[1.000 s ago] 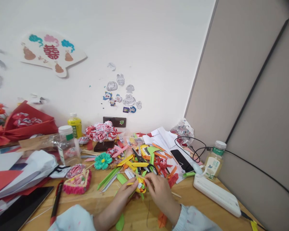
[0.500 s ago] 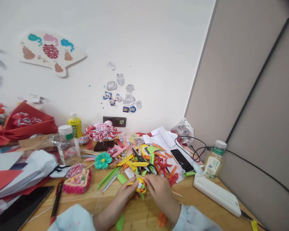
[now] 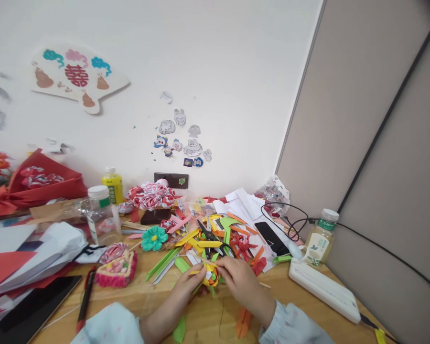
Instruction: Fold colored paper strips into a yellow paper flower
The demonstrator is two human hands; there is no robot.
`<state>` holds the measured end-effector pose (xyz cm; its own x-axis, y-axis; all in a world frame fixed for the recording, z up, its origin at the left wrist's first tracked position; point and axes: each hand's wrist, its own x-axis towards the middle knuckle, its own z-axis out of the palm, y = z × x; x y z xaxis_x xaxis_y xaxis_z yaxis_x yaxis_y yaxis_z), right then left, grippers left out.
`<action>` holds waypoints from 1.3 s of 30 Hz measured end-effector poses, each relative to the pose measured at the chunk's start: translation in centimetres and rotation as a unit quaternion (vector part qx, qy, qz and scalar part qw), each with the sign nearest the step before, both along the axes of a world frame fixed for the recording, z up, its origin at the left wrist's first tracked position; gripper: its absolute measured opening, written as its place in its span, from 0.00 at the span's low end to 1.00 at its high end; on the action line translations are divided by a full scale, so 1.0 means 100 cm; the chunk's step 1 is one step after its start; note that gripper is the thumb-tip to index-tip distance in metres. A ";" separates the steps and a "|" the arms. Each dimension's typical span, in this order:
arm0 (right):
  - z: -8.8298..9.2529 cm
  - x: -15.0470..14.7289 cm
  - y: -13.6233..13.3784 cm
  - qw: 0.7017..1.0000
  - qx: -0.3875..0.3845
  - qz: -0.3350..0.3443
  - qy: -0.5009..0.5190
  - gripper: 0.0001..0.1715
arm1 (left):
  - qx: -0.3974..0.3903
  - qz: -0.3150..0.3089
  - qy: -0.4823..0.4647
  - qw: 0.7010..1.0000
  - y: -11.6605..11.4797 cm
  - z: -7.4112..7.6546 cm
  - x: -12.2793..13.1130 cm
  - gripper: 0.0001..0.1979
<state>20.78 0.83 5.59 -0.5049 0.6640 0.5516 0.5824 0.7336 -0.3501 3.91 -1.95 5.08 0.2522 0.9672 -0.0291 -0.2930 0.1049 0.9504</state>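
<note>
Between my two hands is a small folded-paper flower point(image 3: 210, 277) in yellow, orange, green and white. My left hand point(image 3: 188, 286) is closed on its left side, thumb on top. My right hand point(image 3: 238, 279) pinches at its upper right edge, by a thin tan strip or stick. Just beyond lie black-handled scissors point(image 3: 209, 234) among yellow strips point(image 3: 210, 244). A green paper piece point(image 3: 179, 329) rests below my left hand, and an orange paper piece point(image 3: 242, 322) below my right wrist. The undersides of both hands are hidden.
A phone point(image 3: 271, 238) and a white power strip point(image 3: 324, 289) lie to the right, near a bottle point(image 3: 320, 239) and black cable. On the left are a clear jar point(image 3: 102, 220), a heart-shaped box point(image 3: 116, 270), a pen point(image 3: 86, 298) and a black tablet point(image 3: 36, 308).
My right hand and forearm have shifted slightly right, baring more of the orange paper. Both hands stay on the paper flower; the view has moved very slightly.
</note>
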 end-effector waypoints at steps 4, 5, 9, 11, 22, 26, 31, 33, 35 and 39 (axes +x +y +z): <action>-0.003 0.002 0.002 1.000 0.016 -0.005 -0.015 0.12 | 0.002 -0.001 0.005 1.000 -0.001 0.002 0.000 0.17; -0.004 0.002 0.003 1.000 0.021 -0.010 -0.021 0.12 | 0.004 -0.001 0.010 1.000 -0.001 0.002 0.000 0.17; -0.007 0.001 0.003 0.999 0.027 -0.010 -0.036 0.13 | 0.010 -0.004 0.025 1.000 -0.001 0.002 -0.001 0.18; -0.007 0.001 0.003 0.999 0.022 -0.009 -0.037 0.14 | 0.010 -0.005 0.028 1.000 -0.001 0.002 -0.001 0.18; 0.004 -0.003 -0.003 0.998 -0.014 -0.061 0.014 0.08 | -0.006 0.023 0.025 0.999 -0.002 0.004 0.001 0.22; 0.004 -0.004 -0.003 0.997 -0.026 -0.063 0.032 0.06 | -0.021 0.031 0.024 0.999 -0.001 0.001 0.000 0.22; 0.002 -0.005 0.000 0.997 -0.021 -0.071 0.023 0.07 | -0.007 0.033 0.034 0.999 0.001 -0.004 0.000 0.25; 0.002 -0.005 0.000 0.997 -0.019 -0.074 0.013 0.07 | -0.003 0.030 0.033 0.999 0.003 -0.005 0.000 0.27; 0.002 -0.005 0.000 0.997 -0.016 -0.075 0.000 0.07 | -0.001 0.029 0.026 0.999 0.004 -0.006 0.000 0.28; 0.001 -0.005 -0.001 0.998 -0.005 -0.067 -0.019 0.09 | 0.009 0.016 0.026 0.999 0.004 -0.007 -0.001 0.27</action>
